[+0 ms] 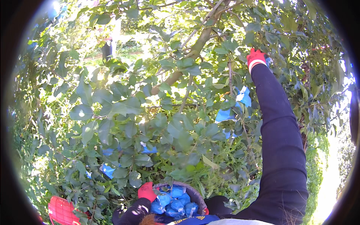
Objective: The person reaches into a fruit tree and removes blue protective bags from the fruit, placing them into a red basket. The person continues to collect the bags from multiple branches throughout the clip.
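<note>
My right hand (256, 57), in a red glove, is stretched out among leafy branches at the upper right. A bit of blue bag (269, 61) shows beside it; leaves and the hand's own back hide whether the fingers hold it. At the bottom, my left hand (147, 192), also gloved in red, is at the left rim of a round basket (198, 197); its fingertips are not clear. Inside the basket lie several blue-wrapped round things (177, 206). More blue bags hang in the foliage, such as one below my right hand (243, 96) and one at lower left (107, 170).
A thick tree limb (198, 45) slants through the upper middle, with leafy twigs in front of me. A red plastic basket or chair (63, 211) stands at the lower left. A person (107, 49) is partly visible beyond the leaves.
</note>
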{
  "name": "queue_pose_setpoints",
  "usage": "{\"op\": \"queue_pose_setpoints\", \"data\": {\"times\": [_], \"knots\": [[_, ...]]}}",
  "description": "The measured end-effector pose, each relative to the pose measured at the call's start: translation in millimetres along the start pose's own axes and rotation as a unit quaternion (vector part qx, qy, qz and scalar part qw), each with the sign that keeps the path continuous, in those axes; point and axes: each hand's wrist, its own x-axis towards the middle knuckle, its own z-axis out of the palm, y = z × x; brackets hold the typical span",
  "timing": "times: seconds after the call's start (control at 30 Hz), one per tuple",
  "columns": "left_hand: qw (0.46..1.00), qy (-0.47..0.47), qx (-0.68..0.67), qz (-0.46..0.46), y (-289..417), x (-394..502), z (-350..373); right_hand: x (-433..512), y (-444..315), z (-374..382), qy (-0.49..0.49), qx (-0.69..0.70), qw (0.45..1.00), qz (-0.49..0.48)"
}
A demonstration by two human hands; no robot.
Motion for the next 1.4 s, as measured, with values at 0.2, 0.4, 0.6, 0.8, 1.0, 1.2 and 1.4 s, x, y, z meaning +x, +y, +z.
{"op": "queue_pose_setpoints", "data": {"times": [0.2, 0.4, 0.6, 0.8, 1.0, 1.2, 1.4], "knots": [[1.0, -0.022, -0.014, -0.01, -2.8, 0.2, -0.2, -21.0, 4.2, 22.5, -0.021, 0.087, 0.996, -0.018], [1.0, 0.001, 0.005, 0.006, -6.1, -0.3, 4.8, -104.5, 7.5, 42.5, 0.248, 0.475, 0.842, 0.061], [1.0, -0.01, 0.016, 0.0, -7.5, 2.4, 10.6, -204.7, 20.9, -14.6, 0.465, 0.534, 0.703, -0.069], [1.0, 0.004, 0.006, 0.012, -3.3, -1.4, 3.5, -296.6, 21.3, -79.3, 0.538, 0.534, 0.628, -0.178], [0.999, 0.028, 0.02, 0.039, 1.6, -1.0, 3.0, -359.6, 19.3, -113.5, 0.446, 0.594, 0.631, -0.223], [0.996, 0.061, 0.027, 0.059, -13.1, 4.0, 17.4, -492.5, -59.4, -71.5, 0.01, 0.741, 0.549, -0.386], [0.999, -0.01, -0.027, 0.034, -15.7, 10.5, 8.1, -641.9, -169.9, 8.7, -0.43, 0.728, 0.474, -0.245]]}}
